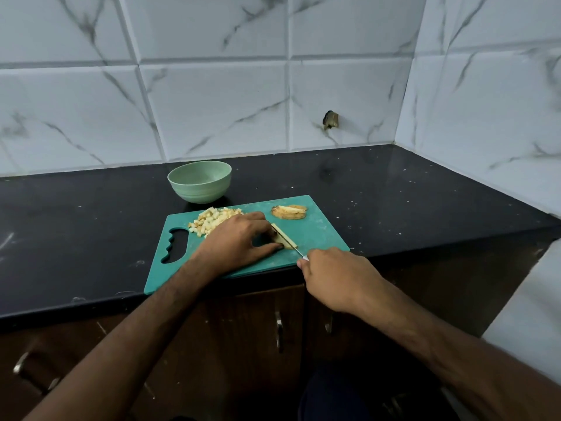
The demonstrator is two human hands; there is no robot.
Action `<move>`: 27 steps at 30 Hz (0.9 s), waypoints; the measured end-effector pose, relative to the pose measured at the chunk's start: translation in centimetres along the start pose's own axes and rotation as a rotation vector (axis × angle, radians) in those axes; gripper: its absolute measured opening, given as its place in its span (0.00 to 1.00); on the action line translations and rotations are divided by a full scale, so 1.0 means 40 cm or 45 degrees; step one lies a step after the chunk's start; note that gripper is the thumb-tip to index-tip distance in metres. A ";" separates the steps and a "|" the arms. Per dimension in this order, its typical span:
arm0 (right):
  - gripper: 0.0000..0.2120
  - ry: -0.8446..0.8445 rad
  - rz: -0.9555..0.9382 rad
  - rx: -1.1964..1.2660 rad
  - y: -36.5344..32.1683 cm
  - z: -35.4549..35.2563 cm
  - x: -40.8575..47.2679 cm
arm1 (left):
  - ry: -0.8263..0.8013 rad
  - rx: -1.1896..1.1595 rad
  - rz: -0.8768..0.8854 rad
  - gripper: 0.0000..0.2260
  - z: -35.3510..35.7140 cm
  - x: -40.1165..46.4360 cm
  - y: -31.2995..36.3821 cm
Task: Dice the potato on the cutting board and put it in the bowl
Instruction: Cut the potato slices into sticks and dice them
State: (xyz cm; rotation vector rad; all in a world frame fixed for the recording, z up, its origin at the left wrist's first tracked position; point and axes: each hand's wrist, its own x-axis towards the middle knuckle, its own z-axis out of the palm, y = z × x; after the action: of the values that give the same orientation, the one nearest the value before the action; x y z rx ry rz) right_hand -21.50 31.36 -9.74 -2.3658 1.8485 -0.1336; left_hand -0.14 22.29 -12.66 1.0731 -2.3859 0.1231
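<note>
A teal cutting board [318,235] lies at the counter's front edge. On its far left sits a pile of diced potato [212,221]. Potato slices [289,212] are stacked near the far right corner. My left hand [236,241] holds down a potato piece [283,237] with curled fingers and thumb. My right hand [334,276] grips a knife [293,243] whose blade lies across that piece. The knife's handle is hidden inside my fist. A pale green bowl [199,181] stands behind the board, and nothing is seen in it.
The black counter [425,192] runs to tiled walls at the back and right. A dark hole [331,120] marks the back wall. Brown cabinet doors with metal handles [279,329] hang below the counter edge.
</note>
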 end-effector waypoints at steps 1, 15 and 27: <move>0.17 -0.020 0.010 0.037 0.003 -0.003 0.001 | 0.005 0.002 0.003 0.20 0.000 0.000 0.000; 0.20 -0.215 0.125 0.301 0.016 -0.008 0.033 | 0.105 0.082 0.084 0.16 -0.007 0.000 0.000; 0.21 -0.175 0.118 0.342 0.031 -0.052 0.036 | 0.165 -0.061 0.007 0.13 -0.016 -0.010 -0.006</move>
State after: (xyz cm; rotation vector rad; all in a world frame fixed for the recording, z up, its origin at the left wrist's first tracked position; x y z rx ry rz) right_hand -22.66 29.56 -7.90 -2.0534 1.7506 -0.1913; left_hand 0.52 22.56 -12.34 1.0055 -2.2651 0.1323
